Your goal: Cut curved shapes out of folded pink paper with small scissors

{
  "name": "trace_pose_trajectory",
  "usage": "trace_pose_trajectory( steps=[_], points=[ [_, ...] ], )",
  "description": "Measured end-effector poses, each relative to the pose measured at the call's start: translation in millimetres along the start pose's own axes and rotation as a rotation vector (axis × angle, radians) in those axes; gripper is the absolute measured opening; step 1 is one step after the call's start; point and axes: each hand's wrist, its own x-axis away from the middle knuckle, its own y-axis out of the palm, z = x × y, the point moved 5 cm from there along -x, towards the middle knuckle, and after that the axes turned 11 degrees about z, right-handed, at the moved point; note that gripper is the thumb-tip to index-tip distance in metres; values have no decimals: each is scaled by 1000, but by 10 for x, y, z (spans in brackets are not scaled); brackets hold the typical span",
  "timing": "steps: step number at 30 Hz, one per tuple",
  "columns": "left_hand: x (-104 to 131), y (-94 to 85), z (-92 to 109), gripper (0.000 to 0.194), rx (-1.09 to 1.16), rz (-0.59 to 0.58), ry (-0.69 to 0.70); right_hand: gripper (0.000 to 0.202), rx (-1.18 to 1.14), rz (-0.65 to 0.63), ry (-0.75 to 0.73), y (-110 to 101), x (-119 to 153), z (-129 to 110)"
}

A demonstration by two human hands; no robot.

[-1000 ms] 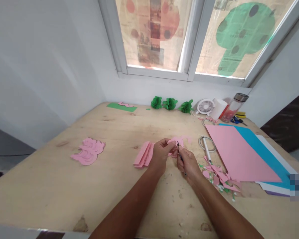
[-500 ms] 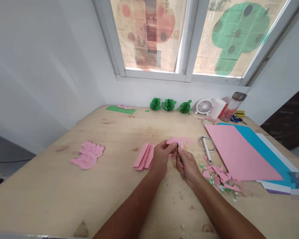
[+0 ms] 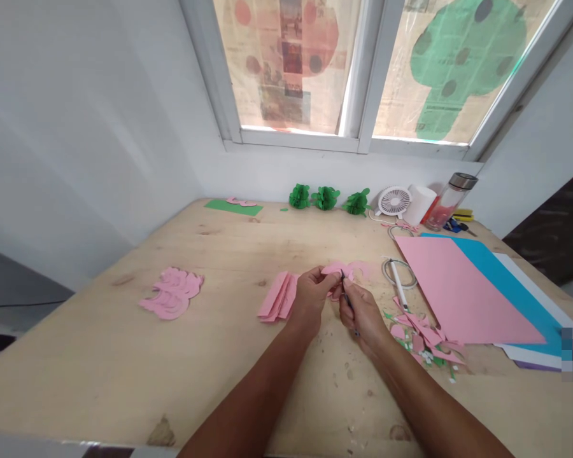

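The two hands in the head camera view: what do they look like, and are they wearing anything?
The left hand and right hand are ordinary human hands, bare, with no gloves. No rings, watches or bracelets show. Both forearms are bare too, with no sleeves in sight, and no cables or markings can be made out on them.

hands (image 3: pixel 310 296): pink cutout (image 3: pixel 335 268), dark slim tool (image 3: pixel 347 300) | folded pink paper (image 3: pixel 274 300): beside
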Motion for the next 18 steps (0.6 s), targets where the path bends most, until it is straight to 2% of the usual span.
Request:
trace_pose_trajectory(
  steps=[5,18],
  points=[
    [-1,0,-13,18,32,-19,-4,37,10,1,-18,-10,-2,-4],
    [-18,11,-10,20,99,-9,-15,36,-29,-7,44,23,15,24]
  ],
)
